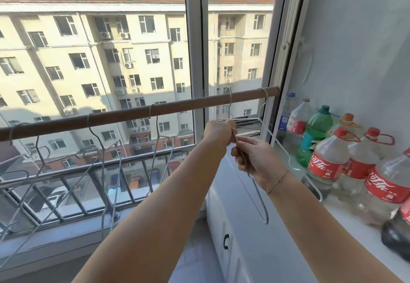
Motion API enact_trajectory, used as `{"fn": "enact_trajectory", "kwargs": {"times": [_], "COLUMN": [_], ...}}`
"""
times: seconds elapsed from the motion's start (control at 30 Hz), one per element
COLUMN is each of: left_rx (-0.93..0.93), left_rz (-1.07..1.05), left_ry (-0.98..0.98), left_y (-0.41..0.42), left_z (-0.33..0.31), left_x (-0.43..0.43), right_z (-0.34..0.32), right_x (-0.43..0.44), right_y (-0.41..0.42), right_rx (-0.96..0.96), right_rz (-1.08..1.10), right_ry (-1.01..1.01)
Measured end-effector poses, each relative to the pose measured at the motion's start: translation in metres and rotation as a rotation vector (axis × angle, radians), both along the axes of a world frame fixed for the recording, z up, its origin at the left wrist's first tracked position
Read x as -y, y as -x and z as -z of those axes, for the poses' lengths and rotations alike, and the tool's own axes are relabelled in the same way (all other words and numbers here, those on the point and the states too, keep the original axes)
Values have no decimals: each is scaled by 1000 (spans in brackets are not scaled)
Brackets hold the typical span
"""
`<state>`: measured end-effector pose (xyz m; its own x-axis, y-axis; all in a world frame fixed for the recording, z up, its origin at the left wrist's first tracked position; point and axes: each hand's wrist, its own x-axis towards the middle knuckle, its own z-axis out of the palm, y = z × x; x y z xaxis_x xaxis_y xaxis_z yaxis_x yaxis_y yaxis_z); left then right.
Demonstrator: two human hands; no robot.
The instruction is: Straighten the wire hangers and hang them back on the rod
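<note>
Two bare forearms are reaching up from the lower edge of the view toward the rod (137,114), which is running from low on the left to higher on the right across the window. The right hand (258,160) is lying nearer the camera and lower; its grip is pinching the grey wire hanger (258,194) along the upper part of a long narrow loop, whose closed end is hanging down and to the right, below the wrist. The left hand (219,133) is sitting higher and farther off, just under the rod, clenched on the same wire where it is rising toward a thin hook (230,98) that appears to be resting over the rod. The long axis of the hanger is thus running steeply, from the rod down through both grips. Judging from this, bending is calling for the two grips to pull apart along that axis. Other bent hangers (104,149) are dangling from the rod to the left, well apart from the hands. Plastic bottles (326,160) are standing on the white surface (359,236) at right.
</note>
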<state>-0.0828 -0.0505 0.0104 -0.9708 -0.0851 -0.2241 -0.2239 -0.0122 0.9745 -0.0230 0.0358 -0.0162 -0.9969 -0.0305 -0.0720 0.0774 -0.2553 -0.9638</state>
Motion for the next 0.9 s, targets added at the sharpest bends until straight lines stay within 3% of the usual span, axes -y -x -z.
{"fn": "enact_trajectory", "kwargs": {"times": [0.17,0.3,0.43,0.5,0.57,0.7,0.9], "left_rx": [74,-67,-487,-644,-694,-495,-104], "left_rz": [-2,14,-172,-341,-491,-570,-311], "left_ry": [-29,134,415,373,313,257,24], "left_y": [0,-11,-48,-69,-85,-96,-98], "left_z": [6,11,6,1,-1,13,36], "left_x": [-9,-7,20,50,83,134,170], "right_z": [8,9,-3,-15,-20,-1,33], "right_x": [-9,-12,-9,8,34,94,160], "right_y": [2,1,-17,-34,-49,-58,-56], "right_rx": [55,39,-224,-429,-550,-470,17], "right_rz": [7,75,272,354,297,-22,-310], "right_ry": [-50,-212,-595,-607,-537,-468,-266]}}
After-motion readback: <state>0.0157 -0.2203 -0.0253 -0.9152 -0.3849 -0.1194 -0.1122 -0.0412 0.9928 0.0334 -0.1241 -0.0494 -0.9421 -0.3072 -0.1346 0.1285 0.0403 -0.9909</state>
